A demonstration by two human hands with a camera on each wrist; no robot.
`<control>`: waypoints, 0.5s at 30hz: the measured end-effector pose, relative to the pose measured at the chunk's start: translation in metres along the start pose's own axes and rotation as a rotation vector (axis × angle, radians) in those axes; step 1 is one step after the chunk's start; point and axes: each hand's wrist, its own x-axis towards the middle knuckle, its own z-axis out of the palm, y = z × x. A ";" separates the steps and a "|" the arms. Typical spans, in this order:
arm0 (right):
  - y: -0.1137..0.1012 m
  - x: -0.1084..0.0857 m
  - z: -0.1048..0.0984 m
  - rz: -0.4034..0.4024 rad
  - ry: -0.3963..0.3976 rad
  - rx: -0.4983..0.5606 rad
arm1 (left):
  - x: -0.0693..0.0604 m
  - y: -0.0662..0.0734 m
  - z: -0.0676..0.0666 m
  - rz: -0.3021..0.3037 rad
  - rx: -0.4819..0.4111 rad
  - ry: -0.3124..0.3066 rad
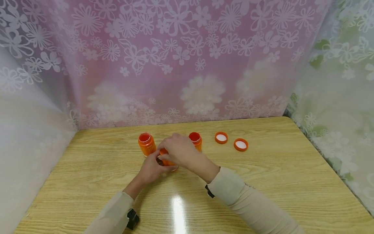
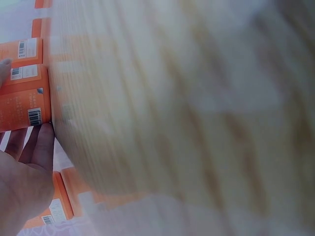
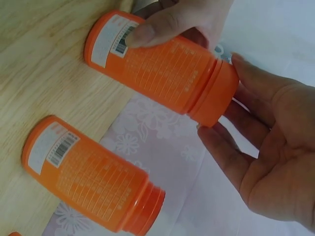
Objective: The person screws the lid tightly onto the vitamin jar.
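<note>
An orange bottle (image 3: 152,64) stands on the table between both hands, its orange cap (image 3: 219,93) on its top. My left hand (image 1: 151,169) grips the bottle's body low down, the thumb lying across its label in the right wrist view. From above, my right hand (image 1: 182,151) pinches the cap at its rim with thumb and fingertips. On the left stands an uncapped orange bottle (image 1: 147,144). Another uncapped orange bottle (image 1: 196,139) is on the right, partly hidden behind my right hand. The left wrist view shows my left hand (image 2: 24,182) around the labelled bottle (image 2: 22,103).
Two orange caps, a nearer one (image 1: 241,145) and a farther one (image 1: 221,137), lie with white insides up at the right rear. The wooden table (image 1: 277,182) meets a flowered pink curtain (image 1: 175,81) at the back. More flowered curtain hangs on both sides.
</note>
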 end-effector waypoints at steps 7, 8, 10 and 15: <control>-0.010 -0.001 0.001 0.089 0.015 -0.074 | 0.000 0.000 0.000 0.041 0.018 0.018; -0.011 -0.001 0.001 0.099 0.019 -0.083 | 0.000 -0.001 0.000 0.042 0.020 0.022; -0.014 -0.002 0.001 0.113 0.031 -0.109 | 0.001 -0.001 0.000 0.043 0.021 0.024; -0.017 -0.002 0.004 0.145 0.072 -0.159 | 0.001 -0.002 0.000 0.049 0.020 0.025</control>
